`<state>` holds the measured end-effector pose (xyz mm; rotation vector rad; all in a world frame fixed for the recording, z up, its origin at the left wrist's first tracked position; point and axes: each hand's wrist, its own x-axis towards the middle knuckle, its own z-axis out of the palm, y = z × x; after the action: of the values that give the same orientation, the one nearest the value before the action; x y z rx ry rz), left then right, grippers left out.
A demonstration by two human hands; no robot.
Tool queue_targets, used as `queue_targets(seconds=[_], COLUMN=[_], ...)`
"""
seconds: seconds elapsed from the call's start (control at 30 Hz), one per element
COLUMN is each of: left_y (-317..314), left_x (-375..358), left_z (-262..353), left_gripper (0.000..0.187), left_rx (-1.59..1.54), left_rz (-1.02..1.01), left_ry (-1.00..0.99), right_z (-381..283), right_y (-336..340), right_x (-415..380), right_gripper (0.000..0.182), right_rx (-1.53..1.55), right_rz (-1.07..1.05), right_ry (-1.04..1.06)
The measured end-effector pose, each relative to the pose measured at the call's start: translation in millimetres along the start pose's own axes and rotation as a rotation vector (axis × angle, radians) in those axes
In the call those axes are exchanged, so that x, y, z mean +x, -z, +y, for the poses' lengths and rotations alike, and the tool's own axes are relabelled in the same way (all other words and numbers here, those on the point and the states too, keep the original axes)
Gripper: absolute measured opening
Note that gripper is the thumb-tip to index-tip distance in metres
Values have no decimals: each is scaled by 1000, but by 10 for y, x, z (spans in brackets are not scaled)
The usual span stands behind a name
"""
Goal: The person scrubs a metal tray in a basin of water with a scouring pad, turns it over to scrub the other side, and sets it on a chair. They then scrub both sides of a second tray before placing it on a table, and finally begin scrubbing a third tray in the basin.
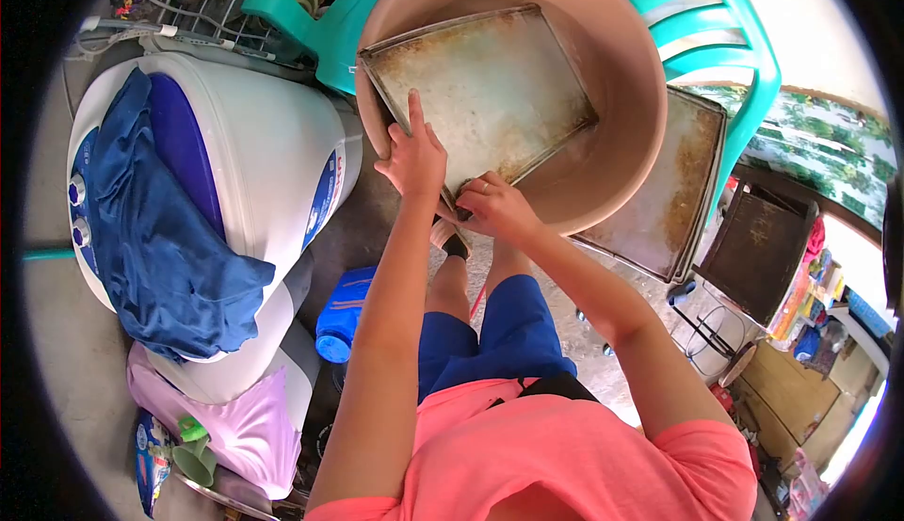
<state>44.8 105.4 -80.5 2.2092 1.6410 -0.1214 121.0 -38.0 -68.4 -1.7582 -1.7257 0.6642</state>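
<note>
Head view: a stained baking tray [485, 97] leans inside the pink basin [631, 60]. At the tray's near corner, the left hand [414, 156] presses its edge, fingers partly closed on it, and the right hand [494, 206] grips it. Beside the basin stands a white washing machine [264, 144].

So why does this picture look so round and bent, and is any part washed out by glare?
Head view: a fisheye lens bows the edges inside a black circular border, curving the washing machine. Daylight blows out the upper right beyond the green chair. The tray, left hand and right hand are evenly lit and sharp.
</note>
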Motion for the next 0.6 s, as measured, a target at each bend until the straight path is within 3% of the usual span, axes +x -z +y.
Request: queue_targets(seconds=[0.2,0.3,0.47,0.57,0.6], left_y=[21,37,30,51,44], left_x=[21,3,4,25,28], left_z=[7,20,6,36,26], left_gripper=[62,62,62,63,63], left_rx=[3,1,-13,-5,-4], left_rz=[4,-17,-26,-41,-40], left_ry=[0,4,5,22,17], right_z=[454,-30,630,356,140], right_y=[17,-21,164,98,85], right_x=[-207,-30,-250,-198,-133], right_gripper=[26,21,25,26,27], right_rx=[-174,-5,-91,-82,46], right_rz=[48,36,141,53,65], right_ry=[-158,-40,-440,-269,-240])
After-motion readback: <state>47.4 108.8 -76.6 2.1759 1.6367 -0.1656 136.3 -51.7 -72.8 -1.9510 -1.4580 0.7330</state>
